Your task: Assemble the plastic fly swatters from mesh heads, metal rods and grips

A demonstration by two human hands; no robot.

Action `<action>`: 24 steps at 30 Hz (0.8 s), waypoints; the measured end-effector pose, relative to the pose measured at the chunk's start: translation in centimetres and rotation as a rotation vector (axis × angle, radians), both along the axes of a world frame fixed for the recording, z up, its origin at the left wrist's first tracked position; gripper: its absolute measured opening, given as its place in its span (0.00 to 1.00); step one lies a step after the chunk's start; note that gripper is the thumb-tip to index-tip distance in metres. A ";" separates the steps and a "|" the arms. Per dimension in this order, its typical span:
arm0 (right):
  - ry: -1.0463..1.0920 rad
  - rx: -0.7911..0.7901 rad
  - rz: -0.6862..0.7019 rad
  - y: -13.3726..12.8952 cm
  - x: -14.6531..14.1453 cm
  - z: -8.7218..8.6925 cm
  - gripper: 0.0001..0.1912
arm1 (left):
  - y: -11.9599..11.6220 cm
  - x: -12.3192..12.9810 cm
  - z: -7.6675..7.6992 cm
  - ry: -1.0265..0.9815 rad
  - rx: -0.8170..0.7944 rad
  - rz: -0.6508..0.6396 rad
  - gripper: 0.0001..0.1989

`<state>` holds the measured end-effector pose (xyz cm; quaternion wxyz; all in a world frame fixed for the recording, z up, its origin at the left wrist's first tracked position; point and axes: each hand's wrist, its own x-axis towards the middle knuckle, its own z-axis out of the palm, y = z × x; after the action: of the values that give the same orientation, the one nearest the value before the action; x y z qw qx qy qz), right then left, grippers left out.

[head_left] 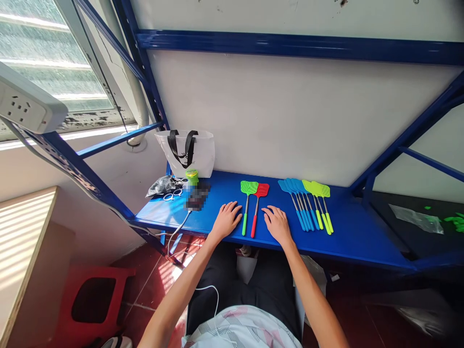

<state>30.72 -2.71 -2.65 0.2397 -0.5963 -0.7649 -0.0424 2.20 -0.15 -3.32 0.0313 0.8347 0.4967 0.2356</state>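
Observation:
My left hand [226, 220] lies on the blue table with its fingers stretched out, just left of a green fly swatter [245, 217]. My right hand [277, 223] rests flat on the same surface, a little right of a red fly swatter [254, 217]. Both hands hold nothing. The heads of the green and red swatters overlap slightly at the top. Farther right, several blue fly swatters [300, 205] are fanned out side by side, with yellow-green fly swatters [324, 208] lying against them.
A white bag [203, 150] with black handles stands at the back left, behind a green-lidded jar [192, 177]. Nearby lie scissors [173, 194], a dark plastic pouch [165, 185] and a blurred device with a white cable [181, 224]. Blue shelf posts frame the table [357, 241].

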 end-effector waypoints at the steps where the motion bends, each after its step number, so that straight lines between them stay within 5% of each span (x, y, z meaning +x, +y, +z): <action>1: -0.002 -0.001 0.000 0.0 0.0 0.0 0.24 | 0.0 0.0 0.0 0.001 -0.003 0.001 0.25; 24: 0.019 -0.010 0.000 0.1 0.1 -0.1 0.25 | -0.1 0.1 0.1 0.000 0.008 0.003 0.24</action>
<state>30.79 -2.58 -2.77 0.2439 -0.5980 -0.7628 -0.0328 2.33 -0.22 -3.22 0.0275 0.8342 0.4969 0.2377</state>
